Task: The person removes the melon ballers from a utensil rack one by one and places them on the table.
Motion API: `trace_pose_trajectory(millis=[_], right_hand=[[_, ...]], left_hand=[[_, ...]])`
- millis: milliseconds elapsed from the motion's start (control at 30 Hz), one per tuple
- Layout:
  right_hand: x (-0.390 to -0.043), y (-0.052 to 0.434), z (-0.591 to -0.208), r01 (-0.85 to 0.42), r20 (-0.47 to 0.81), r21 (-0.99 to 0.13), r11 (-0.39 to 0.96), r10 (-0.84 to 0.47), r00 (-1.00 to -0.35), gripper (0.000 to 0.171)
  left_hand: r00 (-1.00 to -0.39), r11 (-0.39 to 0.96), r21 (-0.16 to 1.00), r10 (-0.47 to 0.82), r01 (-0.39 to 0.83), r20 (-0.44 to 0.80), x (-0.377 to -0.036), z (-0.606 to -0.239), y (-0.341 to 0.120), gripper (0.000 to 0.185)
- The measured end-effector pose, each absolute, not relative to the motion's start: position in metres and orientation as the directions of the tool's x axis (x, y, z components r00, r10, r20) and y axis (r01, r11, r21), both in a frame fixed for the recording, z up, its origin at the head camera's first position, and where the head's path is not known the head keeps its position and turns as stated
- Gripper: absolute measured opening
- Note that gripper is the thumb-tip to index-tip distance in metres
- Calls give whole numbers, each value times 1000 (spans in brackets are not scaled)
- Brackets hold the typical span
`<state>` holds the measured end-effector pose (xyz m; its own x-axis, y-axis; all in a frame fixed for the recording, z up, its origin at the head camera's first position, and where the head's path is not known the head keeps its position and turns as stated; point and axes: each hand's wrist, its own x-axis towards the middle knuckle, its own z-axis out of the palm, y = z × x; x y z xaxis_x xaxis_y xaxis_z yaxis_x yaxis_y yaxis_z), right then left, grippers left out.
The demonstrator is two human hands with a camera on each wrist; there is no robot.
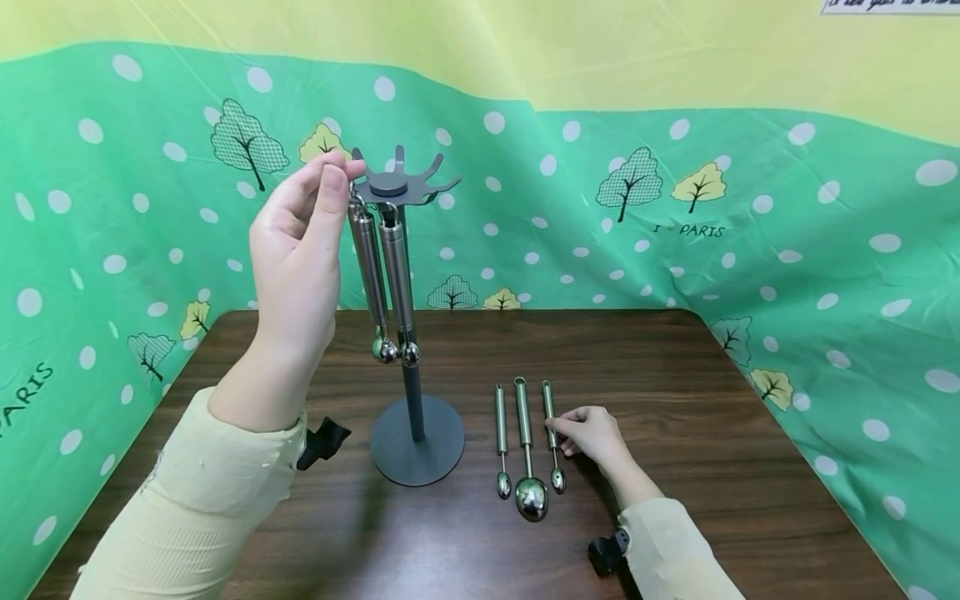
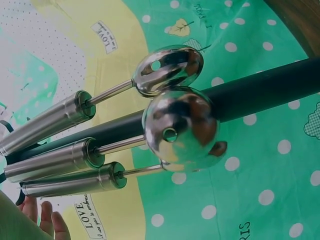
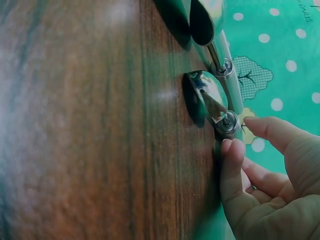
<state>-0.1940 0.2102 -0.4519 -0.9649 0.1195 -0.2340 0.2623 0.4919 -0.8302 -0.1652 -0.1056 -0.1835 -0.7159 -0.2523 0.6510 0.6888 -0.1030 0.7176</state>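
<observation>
My left hand [image 1: 300,242] is raised at the top of a dark grey stand [image 1: 417,450]. Its thumb and fingers pinch the upper end of a steel melon baller [image 1: 367,250] at one of the hooks. Beside it hangs another melon baller [image 1: 397,271]; three bowls show in the left wrist view, two of them with a visible hole [image 2: 182,130]. Down on the table, my right hand [image 1: 596,435] pinches the handle of the rightmost small melon baller [image 1: 558,479]. A large one [image 1: 531,498] and another small one [image 1: 503,483] lie to its left.
The brown wooden table [image 1: 675,367] carries the stand's round base left of the lying tools. Behind and around it hangs a green and yellow dotted cloth [image 1: 540,217]. Bare hooks [image 1: 442,185] fan out on the stand's right side.
</observation>
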Motion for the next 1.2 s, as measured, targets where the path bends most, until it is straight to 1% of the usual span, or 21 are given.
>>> trace_pose_trajectory(millis=[200, 400, 467, 633, 733, 967, 1200], right_hand=[[-192, 212, -450, 272, -250, -836, 476, 110, -962, 34], [-190, 212, -450, 251, -231, -854, 455, 101, -968, 37], [-190, 213, -450, 242, -219, -861, 447, 103, -970, 38], [-190, 214, -446, 213, -181, -876, 432, 115, -977, 39], [-190, 213, -441, 199, -165, -879, 434, 117, -979, 39], [-190, 205, -424, 137, -100, -874, 466, 104, -990, 38], [-187, 192, -402, 98, -74, -906, 412, 74, -995, 42]], left_hand=[[-720, -133, 714, -261, 687, 644, -165, -184, -105, 29], [-692, -122, 690, -277, 714, 667, -167, -185, -105, 30], [-700, -147, 691, -283, 707, 656, -167, -185, -105, 29], [-719, -151, 715, -313, 682, 620, -166, -183, -104, 26], [-713, -131, 720, -335, 682, 615, -165, -183, -103, 25], [-709, -140, 719, -373, 681, 599, -165, -182, -100, 25], [-681, -83, 714, -394, 696, 617, -163, -180, -98, 17]])
